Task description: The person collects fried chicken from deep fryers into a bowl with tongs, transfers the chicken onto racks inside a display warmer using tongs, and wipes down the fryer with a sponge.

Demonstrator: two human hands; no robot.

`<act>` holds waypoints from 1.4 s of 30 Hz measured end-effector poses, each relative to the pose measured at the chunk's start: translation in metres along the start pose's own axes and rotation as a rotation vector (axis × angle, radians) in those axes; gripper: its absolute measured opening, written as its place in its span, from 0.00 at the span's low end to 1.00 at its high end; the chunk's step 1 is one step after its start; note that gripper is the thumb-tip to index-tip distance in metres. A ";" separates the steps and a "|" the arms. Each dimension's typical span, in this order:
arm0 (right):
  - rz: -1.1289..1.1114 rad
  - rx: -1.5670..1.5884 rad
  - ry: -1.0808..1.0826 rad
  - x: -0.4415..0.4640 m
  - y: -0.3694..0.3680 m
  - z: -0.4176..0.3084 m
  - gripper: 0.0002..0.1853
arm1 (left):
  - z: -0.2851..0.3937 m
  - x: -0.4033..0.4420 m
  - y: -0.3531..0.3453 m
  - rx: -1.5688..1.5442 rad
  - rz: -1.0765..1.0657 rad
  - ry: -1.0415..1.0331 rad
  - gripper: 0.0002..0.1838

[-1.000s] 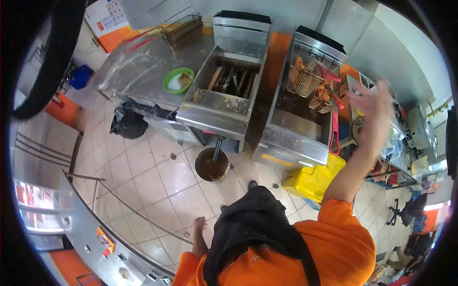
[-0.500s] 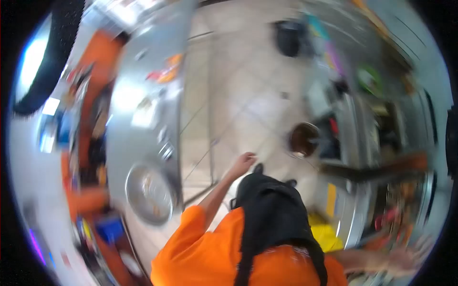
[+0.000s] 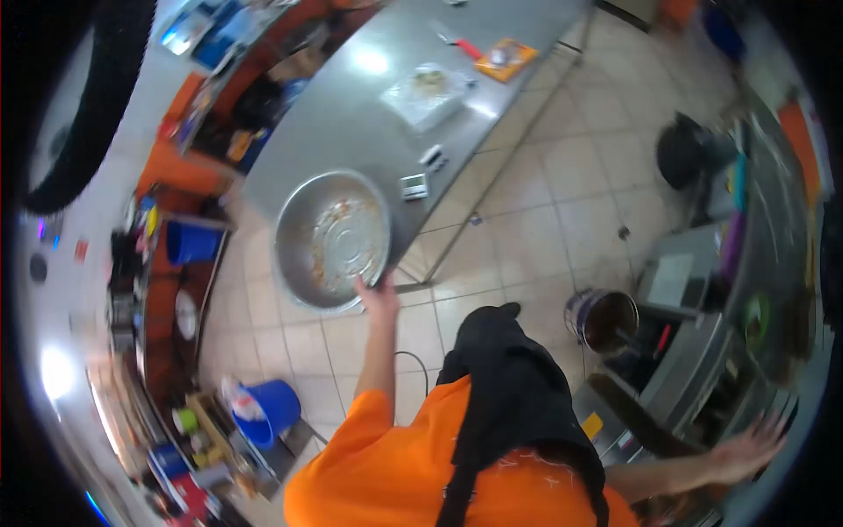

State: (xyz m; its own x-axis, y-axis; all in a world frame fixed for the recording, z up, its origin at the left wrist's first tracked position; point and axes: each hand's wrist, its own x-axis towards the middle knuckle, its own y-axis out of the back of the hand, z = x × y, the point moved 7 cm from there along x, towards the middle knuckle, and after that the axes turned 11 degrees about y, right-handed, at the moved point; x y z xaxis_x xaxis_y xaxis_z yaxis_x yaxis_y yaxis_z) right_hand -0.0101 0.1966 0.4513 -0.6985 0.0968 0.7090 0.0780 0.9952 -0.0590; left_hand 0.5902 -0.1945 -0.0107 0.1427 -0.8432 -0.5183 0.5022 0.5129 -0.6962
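A wide metal bowl (image 3: pixel 297 230) with food residue stuck to its inside sits at the near end of the metal table, part of it past the table's edge. My left hand (image 3: pixel 378 299) is at the bowl's near rim, its thumb over the edge and its other fingers partly hidden. Off to the right, my right hand (image 3: pixel 751 450) is stretched out with its fingers spread, holding nothing, close to the counter side. Beside the bowl on the table lie a small white digital device (image 3: pixel 414 186) and a dark-and-white small object (image 3: pixel 433 158).
Farther along the metal table (image 3: pixel 351 114) are a clear plastic bag (image 3: pixel 425 95), an orange packet (image 3: pixel 507 60) and a red-handled tool (image 3: pixel 469 49). A bucket with brown contents (image 3: pixel 606 321) stands on the tiled floor by the right-hand equipment. A blue bucket (image 3: pixel 279 413) is at lower left.
My view has turned toward the left and the table. My left hand has gone from hanging in front of me to the bowl's rim. My right arm stays stretched to the right.
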 end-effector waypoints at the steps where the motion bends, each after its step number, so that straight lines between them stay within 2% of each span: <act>1: -0.001 -0.064 -0.039 -0.001 -0.017 -0.008 0.32 | 0.014 0.019 0.028 -0.058 0.031 0.096 0.24; 3: 0.001 0.002 -0.104 0.004 -0.007 0.008 0.31 | 0.039 0.057 0.080 -0.190 0.107 0.281 0.15; 5: 0.106 -0.023 -0.175 0.011 0.012 0.005 0.30 | 0.056 0.023 0.033 -0.145 0.373 0.166 0.21; 6: 0.161 -0.058 -0.138 0.014 0.047 0.002 0.30 | 0.083 0.072 0.079 -0.135 -0.026 0.464 0.24; 7: 0.239 -0.158 -0.113 0.014 0.073 -0.010 0.30 | 0.100 0.047 0.052 0.250 0.185 0.130 0.22; 8: 0.308 -0.240 -0.072 0.011 0.111 -0.017 0.27 | 0.110 0.033 0.037 0.429 0.181 0.051 0.21; 10: 0.486 -0.517 -0.080 -0.008 0.176 -0.037 0.27 | 0.118 0.031 0.002 0.625 -0.002 0.021 0.21; 11: 0.504 -0.668 -0.149 -0.025 0.213 -0.035 0.27 | 0.106 0.018 -0.045 0.680 -0.104 0.018 0.20; 12: 0.511 -0.796 -0.222 -0.046 0.256 -0.027 0.27 | 0.096 -0.001 -0.075 0.678 -0.052 -0.127 0.20; 13: 0.515 -0.923 -0.313 -0.060 0.284 -0.019 0.27 | 0.080 -0.003 -0.121 0.769 -0.133 -0.138 0.20; 14: 0.368 -1.062 -0.419 -0.069 0.289 -0.018 0.32 | 0.066 -0.012 -0.160 0.849 -0.214 -0.157 0.20; 15: 0.283 -1.058 -0.467 -0.091 0.320 0.007 0.37 | 0.040 -0.024 -0.194 0.908 -0.275 -0.054 0.19; 17: 0.323 -1.279 -0.578 -0.132 0.364 0.033 0.41 | -0.039 -0.078 -0.274 1.024 -0.407 0.147 0.17; 18: 0.414 -1.325 -0.591 -0.142 0.367 0.035 0.40 | -0.080 -0.119 -0.305 1.133 -0.445 0.209 0.16; 19: 0.438 -1.156 -0.700 -0.147 0.366 0.042 0.37 | -0.126 -0.145 -0.323 1.179 -0.568 0.319 0.15; 20: 0.458 -0.981 -0.799 -0.150 0.369 0.050 0.33 | -0.166 -0.173 -0.330 1.266 -0.512 0.434 0.13; 21: 0.516 -0.673 -0.848 -0.169 0.392 0.080 0.26 | -0.215 -0.166 -0.323 1.228 -0.613 0.642 0.11; 23: 0.764 -0.249 -0.849 -0.169 0.402 0.095 0.22 | -0.294 -0.250 -0.328 1.454 -0.738 0.743 0.08; 24: 0.876 -0.031 -0.827 -0.164 0.401 0.104 0.20 | -0.335 -0.283 -0.325 1.838 -1.294 0.473 0.07; 25: 0.925 0.193 -0.815 -0.152 0.401 0.113 0.16 | -0.369 -0.319 -0.320 1.986 -1.807 -0.051 0.07; 26: 0.951 0.318 -0.768 -0.143 0.413 0.122 0.14 | -0.399 -0.361 -0.309 1.963 -2.124 -0.277 0.09; 28: 0.979 0.555 -0.668 -0.132 0.441 0.147 0.11 | -0.453 -0.422 -0.276 2.057 -2.100 0.015 0.12; 29: 0.821 0.820 -0.628 -0.120 0.444 0.158 0.06 | -0.470 -0.464 -0.264 1.959 -2.239 0.183 0.13; 30: 0.846 0.680 -0.645 -0.127 0.459 0.171 0.01 | -0.489 -0.487 -0.246 1.906 -2.464 0.067 0.14; 31: 0.841 0.645 -0.635 -0.119 0.455 0.170 0.02 | -0.506 -0.498 -0.227 1.969 -2.230 0.560 0.14; 32: 0.833 0.606 -0.626 -0.112 0.454 0.165 0.04 | -0.521 -0.508 -0.208 1.943 -1.853 1.025 0.14; 33: 0.880 0.633 -0.635 -0.113 0.459 0.164 0.04 | -0.535 -0.518 -0.189 1.884 -1.461 1.310 0.15; 34: 0.880 0.614 -0.631 -0.106 0.459 0.155 0.04 | -0.540 -0.533 -0.179 1.926 -1.159 1.485 0.15; 37: 0.881 0.576 -0.614 -0.086 0.453 0.118 0.03 | -0.560 -0.553 -0.171 1.960 -1.219 1.406 0.16; 40: 0.802 0.244 -0.762 -0.090 0.421 0.080 0.04 | -0.560 -0.585 -0.195 1.970 -1.271 1.392 0.17; 42: 0.738 0.146 -0.874 -0.107 0.409 0.055 0.06 | -0.578 -0.582 -0.187 1.927 -1.203 1.504 0.19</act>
State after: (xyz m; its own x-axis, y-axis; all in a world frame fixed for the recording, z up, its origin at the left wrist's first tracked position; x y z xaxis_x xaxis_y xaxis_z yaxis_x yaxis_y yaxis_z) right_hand 0.0580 0.5944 0.3127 -0.7758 0.5761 -0.2575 0.6296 0.6790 -0.3777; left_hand -0.0798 0.2937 0.1338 -0.4091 0.3872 -0.8263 -0.1871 -0.9219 -0.3394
